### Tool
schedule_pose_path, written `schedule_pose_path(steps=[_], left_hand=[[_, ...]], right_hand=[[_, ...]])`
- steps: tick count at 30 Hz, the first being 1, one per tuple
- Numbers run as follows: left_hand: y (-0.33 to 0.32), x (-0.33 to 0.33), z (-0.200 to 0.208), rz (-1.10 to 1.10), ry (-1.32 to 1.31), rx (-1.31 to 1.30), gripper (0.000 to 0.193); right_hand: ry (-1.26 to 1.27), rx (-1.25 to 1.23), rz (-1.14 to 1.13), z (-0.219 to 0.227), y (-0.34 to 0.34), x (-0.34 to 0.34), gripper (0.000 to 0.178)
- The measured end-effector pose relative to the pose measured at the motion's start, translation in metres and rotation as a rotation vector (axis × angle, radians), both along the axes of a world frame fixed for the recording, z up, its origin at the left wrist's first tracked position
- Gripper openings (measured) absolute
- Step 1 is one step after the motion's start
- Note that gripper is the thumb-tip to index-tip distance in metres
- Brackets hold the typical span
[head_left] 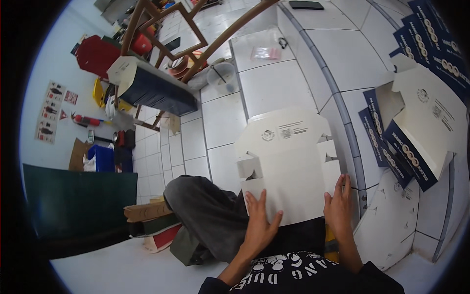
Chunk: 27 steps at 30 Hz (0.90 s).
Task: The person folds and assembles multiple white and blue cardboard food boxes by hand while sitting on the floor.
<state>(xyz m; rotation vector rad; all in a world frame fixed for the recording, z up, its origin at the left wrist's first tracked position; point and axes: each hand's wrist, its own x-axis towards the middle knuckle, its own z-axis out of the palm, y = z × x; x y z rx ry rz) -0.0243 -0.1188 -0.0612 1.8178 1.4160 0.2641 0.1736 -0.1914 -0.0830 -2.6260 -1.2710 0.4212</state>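
Observation:
A partly folded white cardboard box (293, 171) lies before me over my lap, its plain inside up and its side flaps bent upward. Its far end panel carries small dark print. My left hand (260, 223) rests at the near left side flap, fingers spread and thumb out over the panel. At the near right side, my right hand (339, 203) touches the side flap with its fingers stretched along it and the thumb apart. Neither hand is closed round the cardboard.
Stacked dark blue and white boxes (416, 122) stand at the right, with flat white cardboard (387, 220) below them. Left of centre are a dark blue folded stack (156, 88), a wooden frame (196, 59) and a clear tub (223, 78). A black phone-like slab (306, 5) lies far off.

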Motion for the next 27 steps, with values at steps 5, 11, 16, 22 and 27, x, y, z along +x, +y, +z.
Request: schedule_pose_path(steps=[5,11,16,22,27], left_hand=[[0.001,-0.001,0.003,0.022,-0.098,-0.005,0.060],[-0.006,0.000,0.009,-0.003,-0.159,0.152,0.054],[0.006,0.002,-0.002,0.343,-0.420,-0.109,0.049],[0.017,-0.026,-0.009,0.295,-0.624,-0.251,0.054],[0.031,-0.022,0.030,0.410,-1.144,-0.574,0.051]], right_hand=[[0.016,0.125,-0.010,0.006,0.002,-0.013,0.059],[-0.062,0.245,-0.001,0.013,0.006,-0.008,0.041],[0.289,0.338,-0.192,0.008,0.007,0.003,0.030],[0.209,0.519,-0.078,0.039,0.003,0.021,0.025],[1.138,0.922,-0.181,0.069,0.027,0.028,0.019]])
